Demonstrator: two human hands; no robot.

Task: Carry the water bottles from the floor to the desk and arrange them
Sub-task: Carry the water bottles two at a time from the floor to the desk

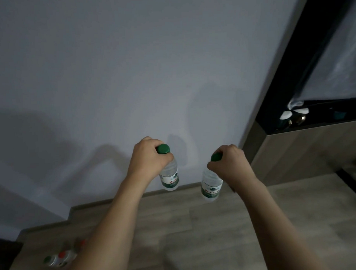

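Note:
My left hand (147, 158) grips the neck of a clear water bottle (170, 178) with a green cap and a green and white label. It hangs upright above the wooden floor. My right hand (229, 163) grips a second green-capped water bottle (211, 187) the same way, a little lower and to the right. Both bottles are in the air in front of the white wall. Several more bottles (61, 257) with red and green caps stand blurred on the floor at the lower left. The desk top is not in view.
A white wall (130, 76) fills most of the view. At the right stands a dark-framed cabinet (294, 134) with a wood-coloured side and small objects on its shelf. Wood flooring (186, 225) runs below. A dark edge shows at the bottom left.

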